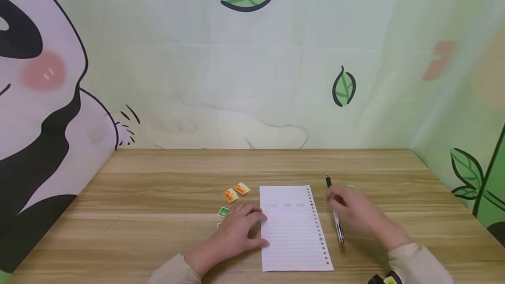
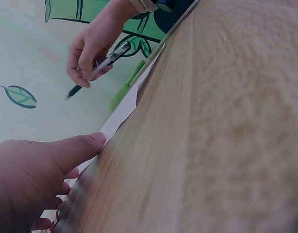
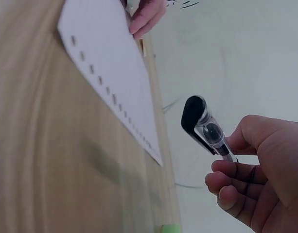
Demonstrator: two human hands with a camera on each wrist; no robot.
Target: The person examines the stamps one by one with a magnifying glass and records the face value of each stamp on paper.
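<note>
A sheet of lined, hole-punched paper (image 1: 292,236) lies on the wooden table, with faint handwriting near its top. My left hand (image 1: 236,229) rests along its left edge, thumb and fingertips touching the paper, fingers slightly bent. To the right of the sheet, my right hand (image 1: 357,209) pinches a black-and-clear pen (image 1: 338,228) between thumb and fingers. The pen's tip (image 2: 67,98) is uncapped and points away from me. In the right wrist view the black clip end of the pen (image 3: 209,128) faces the camera, and the pen is held above the table.
Two small orange-and-white squares (image 1: 230,195) and a green square (image 1: 223,211) lie left of the sheet, partly beside my left hand. A slim green object (image 2: 127,88) lies beyond the paper, mostly hidden by my right hand in the head view. A printed cloth backdrop (image 1: 252,78) borders the table.
</note>
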